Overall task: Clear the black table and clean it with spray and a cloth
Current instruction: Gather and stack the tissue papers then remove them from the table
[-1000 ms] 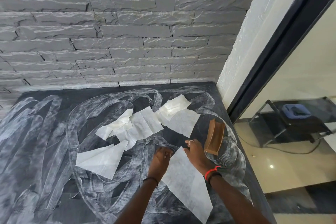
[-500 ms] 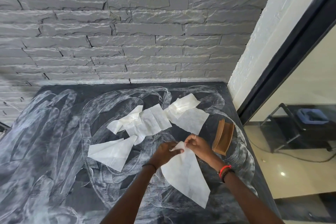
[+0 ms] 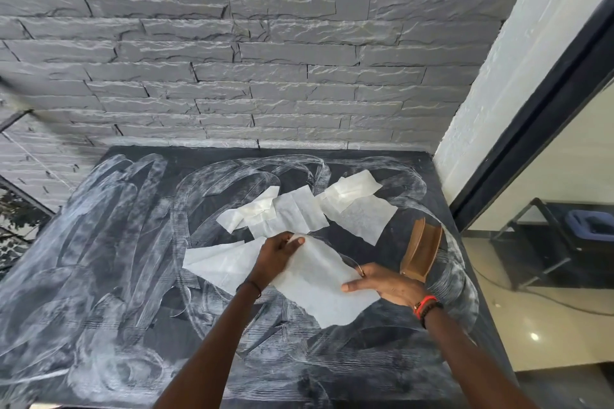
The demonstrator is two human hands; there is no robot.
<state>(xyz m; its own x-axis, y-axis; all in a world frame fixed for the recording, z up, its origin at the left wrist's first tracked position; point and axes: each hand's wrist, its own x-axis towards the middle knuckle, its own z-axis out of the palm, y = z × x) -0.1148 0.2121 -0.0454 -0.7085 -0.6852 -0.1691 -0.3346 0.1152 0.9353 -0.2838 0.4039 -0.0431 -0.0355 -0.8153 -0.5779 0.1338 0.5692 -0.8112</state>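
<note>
The black table (image 3: 99, 276) is streaked all over with white swirl marks. Both hands hold one white tissue sheet (image 3: 319, 282) spread just above the middle of the table. My left hand (image 3: 277, 254) pinches its upper left corner. Its right edge is pinched by my right hand (image 3: 382, 282), thumb on top. Another white sheet (image 3: 216, 262) lies flat to the left, partly under my left hand. A crumpled bunch of sheets (image 3: 282, 212) and a further sheet (image 3: 358, 209) lie behind the hands.
A brown wooden holder (image 3: 422, 249) stands on the table just behind my right hand. A grey stone wall backs the table. The table's right edge borders a white wall corner and a black frame (image 3: 531, 129); a dark stand (image 3: 564, 236) sits on the floor beyond.
My hands have drawn apart, left hand staying at the sheet's top corner and right hand sliding down its right edge, so the sheet is now spread wide between them.
</note>
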